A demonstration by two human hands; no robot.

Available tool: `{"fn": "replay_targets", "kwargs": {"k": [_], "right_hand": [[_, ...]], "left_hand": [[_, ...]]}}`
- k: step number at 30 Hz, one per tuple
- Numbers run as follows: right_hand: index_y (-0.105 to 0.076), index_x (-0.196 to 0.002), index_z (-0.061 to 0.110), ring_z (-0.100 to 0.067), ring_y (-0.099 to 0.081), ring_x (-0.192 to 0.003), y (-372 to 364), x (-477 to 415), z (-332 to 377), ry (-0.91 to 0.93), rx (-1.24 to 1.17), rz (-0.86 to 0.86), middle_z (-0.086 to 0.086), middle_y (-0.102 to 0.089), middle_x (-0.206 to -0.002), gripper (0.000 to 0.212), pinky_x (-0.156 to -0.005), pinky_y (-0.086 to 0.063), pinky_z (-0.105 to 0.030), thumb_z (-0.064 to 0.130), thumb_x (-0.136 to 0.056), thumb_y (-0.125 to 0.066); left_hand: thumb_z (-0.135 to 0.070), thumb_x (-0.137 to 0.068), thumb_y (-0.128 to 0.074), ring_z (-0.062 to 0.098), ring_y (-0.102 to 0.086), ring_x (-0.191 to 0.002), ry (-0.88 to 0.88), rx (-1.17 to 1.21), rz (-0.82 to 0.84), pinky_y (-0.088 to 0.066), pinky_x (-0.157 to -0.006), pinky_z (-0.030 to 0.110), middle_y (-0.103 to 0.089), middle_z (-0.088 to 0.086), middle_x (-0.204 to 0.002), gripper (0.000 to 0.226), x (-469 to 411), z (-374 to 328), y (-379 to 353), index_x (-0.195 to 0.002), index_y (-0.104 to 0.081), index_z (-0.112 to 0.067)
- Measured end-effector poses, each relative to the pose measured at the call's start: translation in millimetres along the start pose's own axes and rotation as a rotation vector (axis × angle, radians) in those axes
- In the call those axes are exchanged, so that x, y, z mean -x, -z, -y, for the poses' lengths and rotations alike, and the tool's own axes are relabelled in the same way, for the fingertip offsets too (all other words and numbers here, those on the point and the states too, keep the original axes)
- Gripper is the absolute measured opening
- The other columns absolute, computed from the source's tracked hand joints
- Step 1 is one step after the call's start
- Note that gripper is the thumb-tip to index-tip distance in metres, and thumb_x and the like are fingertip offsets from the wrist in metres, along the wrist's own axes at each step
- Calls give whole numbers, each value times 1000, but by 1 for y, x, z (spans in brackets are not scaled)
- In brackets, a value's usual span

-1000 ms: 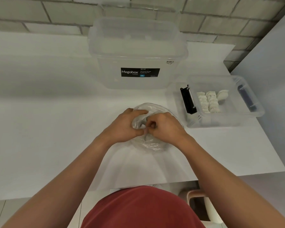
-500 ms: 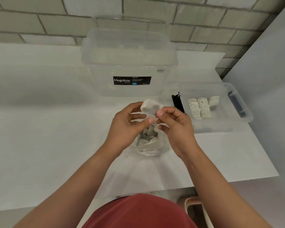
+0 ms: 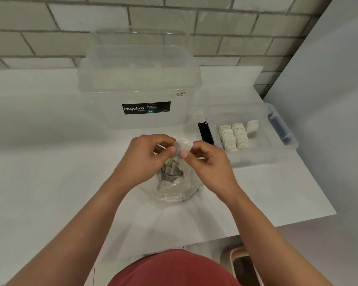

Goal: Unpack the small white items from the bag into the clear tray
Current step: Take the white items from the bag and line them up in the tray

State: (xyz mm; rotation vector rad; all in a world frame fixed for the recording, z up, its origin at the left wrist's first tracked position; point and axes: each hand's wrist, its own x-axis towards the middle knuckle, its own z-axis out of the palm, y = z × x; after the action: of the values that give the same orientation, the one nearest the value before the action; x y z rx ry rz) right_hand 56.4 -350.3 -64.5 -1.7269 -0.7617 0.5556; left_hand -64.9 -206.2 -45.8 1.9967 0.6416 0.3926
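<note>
While both hands meet above the middle of the white desk (image 3: 50, 162), they share one small white item (image 3: 184, 145) between them. The left hand (image 3: 147, 155) pinches its left edge with thumb and curled fingers, and the right hand (image 3: 207, 162) pinches its right edge the same way. The item is lifted clear of the desk, just above the mouth of the crumpled clear plastic bag (image 3: 174, 193), which lies on the desk under the hands. More small pale and grey pieces (image 3: 171, 174) are heaped inside the bag.

To the right, apart from the hands, sits the clear plastic tray (image 3: 254, 159), with a black latch (image 3: 205, 133) at its near-left end and a blue latch (image 3: 279, 129) at its right end. Rows of small white items (image 3: 234, 137) stand packed together on its floor, towards the left half.

Behind the hands stands a large clear lidded storage box (image 3: 141, 79) with a black "Megabox" label (image 3: 146, 108), set against a grey brick wall (image 3: 50, 38). A red garment (image 3: 174, 269) shows at the bottom edge.
</note>
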Motion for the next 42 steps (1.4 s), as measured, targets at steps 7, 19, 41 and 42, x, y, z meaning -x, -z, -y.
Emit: {"fn": "replay_targets", "kwargs": {"k": [7, 19, 41, 42], "right_hand": [[-74, -107, 24, -7, -67, -79, 19, -2, -5, 15, 31, -7, 11, -71, -91, 17, -72, -54, -21, 22, -90, -77], [-77, -94, 30, -3, -63, -80, 133, -27, 36, 226, 724, 142, 19, -72, -84, 8, -75, -50, -23, 29, -94, -70], [-75, -81, 23, -23, -54, -95, 208, -157, -73, 249, 1739, 189, 2, -59, -94, 12, -83, -30, -41, 15, -83, -65], [-75, -79, 23, -23, -54, -94, 208, -158, -74, 249, 1750, 177, 3, -58, -91, 13, -82, -28, -41, 14, -82, -66]], "left_hand": [[-17, -85, -78, 1, -71, -84, 30, 45, 29, -54, -77, 21, -73, -15, -88, 32, -3, -3, -15, -108, -71, -37], [-23, -86, -78, 0, -65, -93, -120, -22, 29, -56, -79, 19, -70, -16, -101, 38, -27, -42, -60, -122, -67, -30], [-32, -74, -88, 18, -64, -85, -409, -554, -108, -57, -55, 34, -70, -13, -78, 15, -41, -46, -135, -86, -80, -30], [-32, -74, -87, 18, -63, -85, -409, -557, -112, -57, -55, 34, -70, -13, -78, 14, -41, -47, -135, -85, -80, -30]]}}
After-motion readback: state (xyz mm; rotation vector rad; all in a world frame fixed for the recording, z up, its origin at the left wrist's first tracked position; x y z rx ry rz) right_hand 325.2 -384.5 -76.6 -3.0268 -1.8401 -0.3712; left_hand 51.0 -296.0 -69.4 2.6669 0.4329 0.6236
